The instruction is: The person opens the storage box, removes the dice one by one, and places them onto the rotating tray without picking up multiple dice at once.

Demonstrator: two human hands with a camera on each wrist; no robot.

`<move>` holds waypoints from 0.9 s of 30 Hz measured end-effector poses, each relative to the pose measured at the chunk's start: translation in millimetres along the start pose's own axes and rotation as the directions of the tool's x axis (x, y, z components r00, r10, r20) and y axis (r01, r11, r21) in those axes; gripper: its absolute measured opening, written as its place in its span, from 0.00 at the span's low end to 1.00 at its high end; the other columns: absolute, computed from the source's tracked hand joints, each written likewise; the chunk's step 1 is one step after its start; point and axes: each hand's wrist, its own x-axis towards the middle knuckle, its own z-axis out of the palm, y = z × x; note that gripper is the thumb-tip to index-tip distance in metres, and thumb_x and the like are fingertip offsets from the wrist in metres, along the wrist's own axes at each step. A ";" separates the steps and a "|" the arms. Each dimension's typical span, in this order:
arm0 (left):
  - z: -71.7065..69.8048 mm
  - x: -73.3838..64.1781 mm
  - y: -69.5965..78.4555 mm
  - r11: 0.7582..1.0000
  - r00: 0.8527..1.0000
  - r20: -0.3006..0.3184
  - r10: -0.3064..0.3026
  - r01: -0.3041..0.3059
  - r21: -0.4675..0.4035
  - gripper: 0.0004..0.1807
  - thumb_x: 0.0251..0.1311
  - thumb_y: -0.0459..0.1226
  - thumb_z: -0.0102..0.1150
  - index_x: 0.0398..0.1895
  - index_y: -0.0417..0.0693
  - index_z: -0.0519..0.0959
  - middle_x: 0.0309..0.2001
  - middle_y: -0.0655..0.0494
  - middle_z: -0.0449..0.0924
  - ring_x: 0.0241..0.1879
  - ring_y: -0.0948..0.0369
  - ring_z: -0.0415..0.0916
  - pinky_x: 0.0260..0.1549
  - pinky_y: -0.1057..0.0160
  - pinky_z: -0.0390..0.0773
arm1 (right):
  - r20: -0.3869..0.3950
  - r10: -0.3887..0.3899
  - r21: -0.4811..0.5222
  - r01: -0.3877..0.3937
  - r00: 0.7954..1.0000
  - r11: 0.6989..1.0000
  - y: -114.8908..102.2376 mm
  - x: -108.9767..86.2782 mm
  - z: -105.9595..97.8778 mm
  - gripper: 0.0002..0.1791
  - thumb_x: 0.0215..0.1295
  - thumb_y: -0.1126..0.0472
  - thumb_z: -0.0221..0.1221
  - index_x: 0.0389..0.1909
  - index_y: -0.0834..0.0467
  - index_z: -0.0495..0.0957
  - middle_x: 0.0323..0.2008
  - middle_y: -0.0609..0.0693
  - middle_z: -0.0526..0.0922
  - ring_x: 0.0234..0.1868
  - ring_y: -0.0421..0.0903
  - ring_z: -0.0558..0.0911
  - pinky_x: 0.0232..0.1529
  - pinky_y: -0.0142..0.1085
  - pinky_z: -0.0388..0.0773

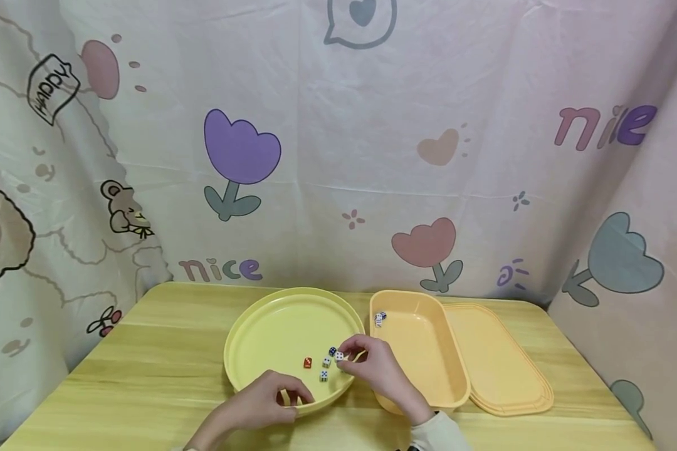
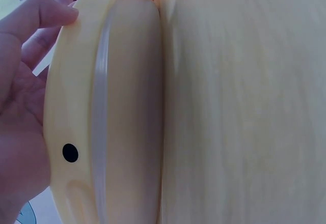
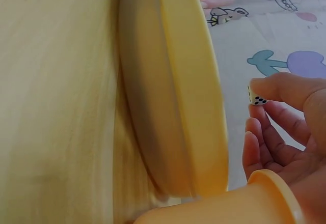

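Note:
A white die with dark pips (image 1: 339,356) is pinched between the thumb and fingertips of my right hand (image 1: 379,369), above the right side of the round yellow tray (image 1: 259,319). The same die (image 3: 259,100) shows at the fingertips in the right wrist view. My left hand (image 1: 265,399) grips the tray's near rim, thumb on the outer wall (image 2: 74,81) and fingers over the edge. Inside the tray lie a red die (image 1: 307,362), a dark blue die (image 1: 332,351) and two white dice (image 1: 324,376), close to my right hand.
Right of the tray stands an orange rectangular box (image 1: 417,338) with a few white and blue dice (image 1: 380,319) in its far left corner. Its flat orange lid (image 1: 496,357) lies beside it on the wooden table (image 1: 152,351). A printed curtain (image 1: 338,156) hangs behind.

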 end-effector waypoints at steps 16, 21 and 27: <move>-0.3 1.3 2.5 0.999 1.000 0.004 -0.027 0.027 0.018 0.15 0.44 0.26 0.58 0.35 0.51 0.81 0.30 0.66 0.78 0.29 0.71 0.71 0.24 0.69 0.73 | 0.020 -0.028 -0.043 0.029 0.999 0.999 2.3 0.4 0.6 0.09 0.51 0.68 0.63 0.34 0.64 0.78 0.32 0.53 0.80 0.33 0.45 0.77 0.32 0.31 0.74; 0.8 1.1 -0.2 0.999 1.000 0.002 -0.024 0.024 0.029 0.14 0.44 0.24 0.58 0.35 0.47 0.81 0.30 0.63 0.78 0.29 0.71 0.70 0.23 0.69 0.73 | 0.017 -0.021 -0.047 0.022 1.000 0.999 2.1 0.4 0.8 0.07 0.52 0.68 0.63 0.33 0.63 0.78 0.32 0.53 0.80 0.33 0.44 0.77 0.32 0.31 0.74; 0.8 0.5 -0.9 0.999 1.000 0.003 -0.028 0.028 0.031 0.15 0.44 0.25 0.58 0.36 0.48 0.81 0.33 0.64 0.79 0.29 0.71 0.71 0.23 0.69 0.73 | 0.019 -0.024 -0.048 0.024 1.000 0.999 2.2 0.4 1.0 0.06 0.52 0.68 0.63 0.32 0.63 0.78 0.32 0.52 0.80 0.33 0.46 0.77 0.32 0.31 0.74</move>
